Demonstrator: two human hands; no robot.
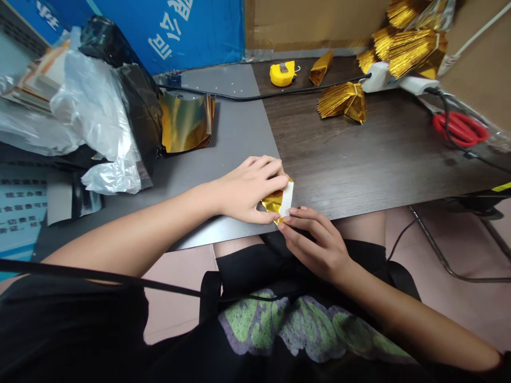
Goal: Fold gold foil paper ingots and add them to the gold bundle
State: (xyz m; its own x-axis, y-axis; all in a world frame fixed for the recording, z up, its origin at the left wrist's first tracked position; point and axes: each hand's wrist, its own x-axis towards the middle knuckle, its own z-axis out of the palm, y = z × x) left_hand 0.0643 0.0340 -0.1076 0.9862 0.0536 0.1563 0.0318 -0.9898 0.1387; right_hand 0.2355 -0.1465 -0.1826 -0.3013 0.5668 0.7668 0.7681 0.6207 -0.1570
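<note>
A small folded piece of gold foil paper (276,202) with a white underside lies at the near edge of the desk. My left hand (247,189) covers it from the left, fingers curled and pressing it down. From below, my right hand (315,242) pinches the paper's lower right edge with its fingertips. A stack of flat gold foil sheets (186,123) lies farther back on the grey mat (235,133).
Finished folded gold pieces (343,101) lie at the back of the dark wood desk (359,154), more piled at top right (411,42). A yellow tape measure (282,73), red scissors (459,128), a white power strip (383,77) with cables, and plastic bags (96,106) on the left.
</note>
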